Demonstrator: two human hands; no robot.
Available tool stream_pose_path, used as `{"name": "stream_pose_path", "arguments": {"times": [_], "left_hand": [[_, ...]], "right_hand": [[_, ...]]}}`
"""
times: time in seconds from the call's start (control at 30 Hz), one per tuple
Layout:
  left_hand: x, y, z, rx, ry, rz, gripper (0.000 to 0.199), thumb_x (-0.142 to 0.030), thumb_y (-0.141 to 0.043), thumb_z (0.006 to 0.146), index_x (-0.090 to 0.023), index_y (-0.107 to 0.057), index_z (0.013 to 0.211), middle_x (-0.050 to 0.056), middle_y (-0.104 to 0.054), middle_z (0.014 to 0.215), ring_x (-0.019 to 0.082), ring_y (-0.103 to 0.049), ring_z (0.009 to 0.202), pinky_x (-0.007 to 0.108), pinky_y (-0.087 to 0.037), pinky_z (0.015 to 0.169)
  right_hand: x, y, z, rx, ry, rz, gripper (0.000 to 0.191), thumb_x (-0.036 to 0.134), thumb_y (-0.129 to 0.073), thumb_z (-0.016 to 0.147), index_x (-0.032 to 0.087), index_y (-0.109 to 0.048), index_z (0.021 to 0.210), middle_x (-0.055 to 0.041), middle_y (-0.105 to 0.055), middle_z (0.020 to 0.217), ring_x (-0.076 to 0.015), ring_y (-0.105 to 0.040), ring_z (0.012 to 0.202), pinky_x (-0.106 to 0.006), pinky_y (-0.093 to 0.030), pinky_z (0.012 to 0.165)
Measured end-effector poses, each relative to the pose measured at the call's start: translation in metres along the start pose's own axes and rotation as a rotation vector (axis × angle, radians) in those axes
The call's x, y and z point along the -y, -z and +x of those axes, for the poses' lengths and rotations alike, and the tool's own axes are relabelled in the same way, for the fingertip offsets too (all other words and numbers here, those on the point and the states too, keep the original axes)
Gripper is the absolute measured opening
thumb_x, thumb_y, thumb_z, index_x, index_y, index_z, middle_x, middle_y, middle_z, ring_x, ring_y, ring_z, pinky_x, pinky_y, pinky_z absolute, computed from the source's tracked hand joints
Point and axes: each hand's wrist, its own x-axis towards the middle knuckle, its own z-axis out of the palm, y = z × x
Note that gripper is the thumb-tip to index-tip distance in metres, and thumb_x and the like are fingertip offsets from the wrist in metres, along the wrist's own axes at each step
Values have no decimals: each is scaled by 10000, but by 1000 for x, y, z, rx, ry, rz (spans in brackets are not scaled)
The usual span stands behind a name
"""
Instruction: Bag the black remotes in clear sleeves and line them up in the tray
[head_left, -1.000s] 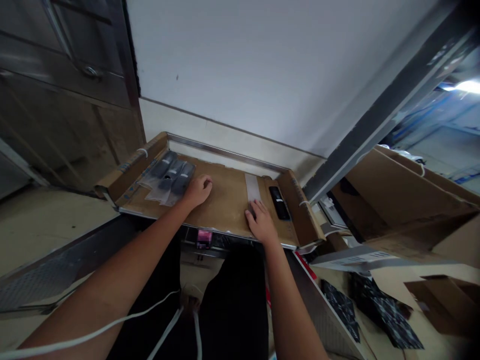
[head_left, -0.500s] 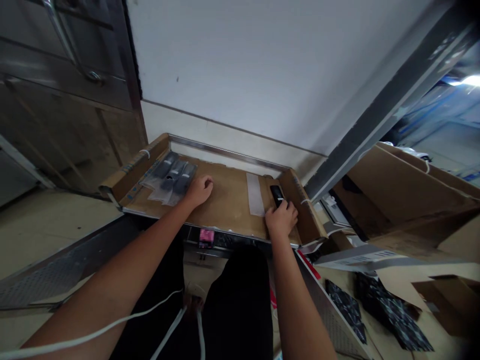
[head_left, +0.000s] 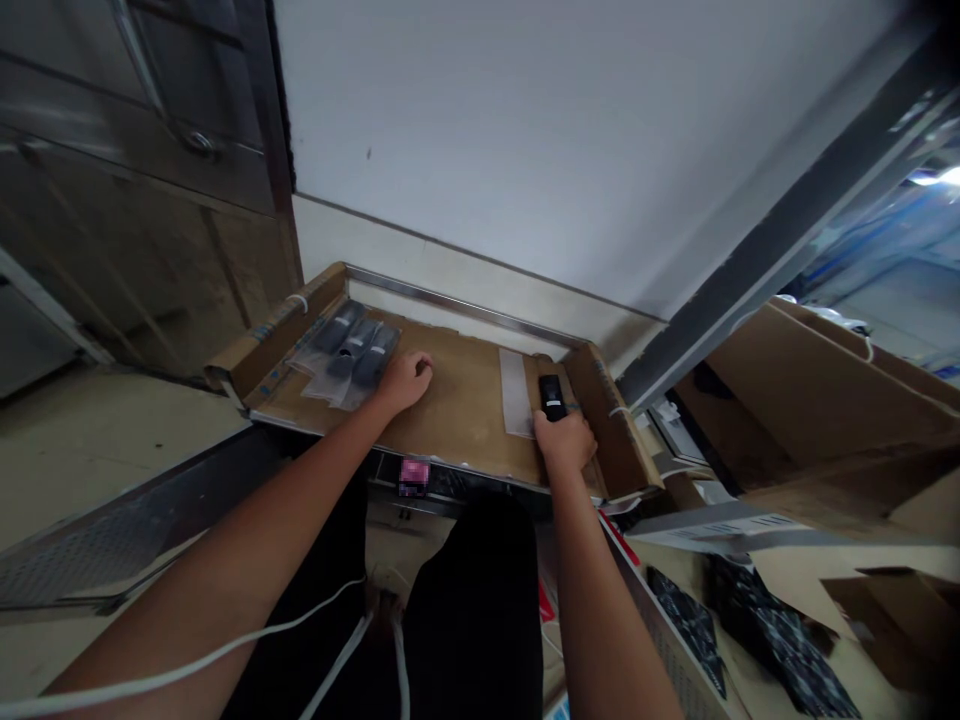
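Note:
Under my right hand (head_left: 568,440) is a black oblong device (head_left: 553,397) with a white label, at the right end of the cardboard-lined tray (head_left: 457,400). My thumb and fingers wrap its near end, which they hide. A flat pale translucent bag (head_left: 516,393) lies just left of it. My left hand (head_left: 406,380) rests on the cardboard with fingers curled in, and nothing shows in it. Beside that hand, at the tray's left end, are several dark oblong items (head_left: 360,345) in clear bags, side by side, with white labels.
Folded cardboard walls (head_left: 611,415) rise at both tray ends. Behind stands a white wall (head_left: 480,150); a metal door (head_left: 142,200) is at left. On the right are a large cardboard box (head_left: 832,390) and dark patterned packets (head_left: 780,630). A white cable (head_left: 187,670) crosses my left arm.
My right hand has closed further around the near end of the black device, which now stands straighter. My left hand keeps its place on the tray. The whole view has shifted slightly.

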Motion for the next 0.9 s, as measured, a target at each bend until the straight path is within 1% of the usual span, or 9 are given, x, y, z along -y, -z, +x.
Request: {"name": "stream_pose_path", "arguments": {"times": [0.2, 0.27, 0.33, 0.43, 0.5, 0.57, 0.67, 0.77, 0.9], "left_hand": [[0, -2, 1, -5, 15, 10, 189, -136, -535, 821, -179, -691, 917, 70, -730, 1011, 206, -657, 966, 333, -505, 912], [-1, -1, 1, 3, 22, 26, 189, -135, -541, 818, -182, -692, 921, 67, -730, 1005, 205, -655, 965, 334, -503, 919], [-2, -1, 1, 5, 20, 32, 183, -140, -545, 820, -183, -691, 923, 64, -730, 1008, 203, -653, 968, 336, -500, 929], [-2, 1, 0, -10, 10, 17, 180, -131, -538, 822, -183, -685, 912, 66, -727, 1012, 202, -651, 980, 337, -497, 936], [-1, 2, 0, -20, 14, 0, 183, -119, -527, 821, -180, -682, 897, 68, -725, 997, 198, -653, 963, 333, -504, 917], [0, 2, 0, -21, 30, -12, 186, -112, -522, 820, -177, -681, 891, 66, -724, 975, 194, -655, 932, 329, -511, 890], [0, 1, 2, -21, 39, -13, 185, -111, -525, 818, -175, -685, 888, 66, -724, 954, 196, -653, 909, 331, -510, 875], [0, 0, 3, -29, 47, 5, 181, -114, -532, 810, -174, -689, 878, 71, -722, 949, 202, -648, 903, 336, -505, 875], [0, -2, 3, -20, 43, 0, 185, -116, -531, 800, -177, -690, 873, 66, -722, 940, 199, -648, 879, 329, -505, 855]], "right_hand": [[6, 13, -8, -11, -81, 206, 547, 451, -665, 776, 111, -593, 1199, -205, -727, 989, -337, -704, 928, -385, -517, 783], [24, 18, -16, -15, -31, 316, 523, 454, -650, 782, 137, -599, 1195, -173, -733, 991, -315, -702, 916, -356, -512, 770], [52, 20, -26, 50, 85, 417, 443, 466, -610, 805, 156, -642, 1119, -142, -738, 958, -287, -699, 876, -324, -504, 737], [93, 11, -31, 209, 238, 474, 354, 427, -584, 818, 139, -697, 989, -131, -735, 882, -254, -691, 826, -286, -490, 703], [105, 0, -26, 249, 290, 449, 350, 407, -588, 821, 118, -713, 974, -143, -734, 901, -254, -690, 864, -281, -491, 731], [102, -11, -16, 256, 261, 407, 384, 409, -581, 836, 98, -715, 1016, -161, -733, 948, -265, -691, 896, -293, -497, 753], [78, -20, 2, 221, 163, 355, 436, 423, -576, 854, 81, -700, 1094, -187, -728, 994, -280, -693, 916, -316, -501, 772], [54, -19, 15, 198, 128, 318, 445, 425, -579, 858, 70, -703, 1098, -206, -726, 1003, -292, -694, 920, -331, -501, 783], [35, -11, 23, 196, 189, 270, 406, 415, -598, 847, 82, -723, 1043, -184, -735, 968, -288, -696, 922, -320, -494, 787]]}}
